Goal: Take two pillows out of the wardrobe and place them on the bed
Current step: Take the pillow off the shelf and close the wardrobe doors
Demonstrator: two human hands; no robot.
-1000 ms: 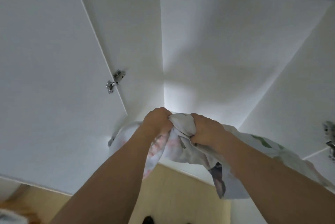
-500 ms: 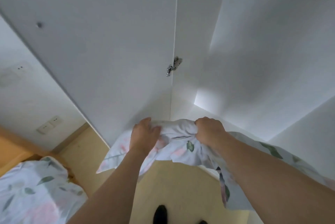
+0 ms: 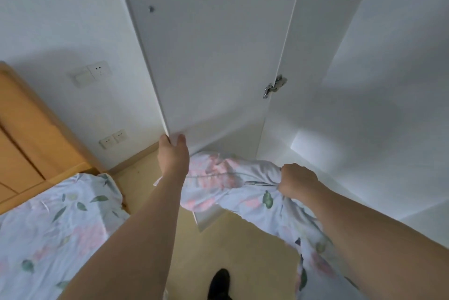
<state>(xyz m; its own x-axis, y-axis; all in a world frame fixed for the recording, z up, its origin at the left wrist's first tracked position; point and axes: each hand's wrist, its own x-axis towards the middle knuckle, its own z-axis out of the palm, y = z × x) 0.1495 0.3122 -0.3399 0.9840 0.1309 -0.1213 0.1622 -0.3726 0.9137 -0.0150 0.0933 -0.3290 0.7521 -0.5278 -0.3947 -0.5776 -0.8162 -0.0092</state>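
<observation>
A floral pillow (image 3: 233, 188), white with pink flowers and green leaves, hangs in front of the open white wardrobe (image 3: 364, 110). My right hand (image 3: 297, 182) is clenched on a bunched fold of its cover, and the rest of the pillow droops under my right forearm. My left hand (image 3: 173, 154) is off the pillow and pinches the lower corner of the open wardrobe door (image 3: 206, 57), thumb on one side and fingers on the other. The bed (image 3: 51, 234), with matching floral bedding, lies at the lower left.
A wooden headboard (image 3: 26, 134) stands behind the bed. Wall sockets (image 3: 113, 139) and a switch (image 3: 90, 75) sit on the white wall at left. A metal hinge (image 3: 274, 86) joins door and wardrobe. Yellow floor lies below, with a black shoe (image 3: 220, 284) at the bottom.
My left hand has let go of the pillow and moved up to the door's bottom corner. The view has swung left, showing more of the bed and wall. My right hand still grips the pillow.
</observation>
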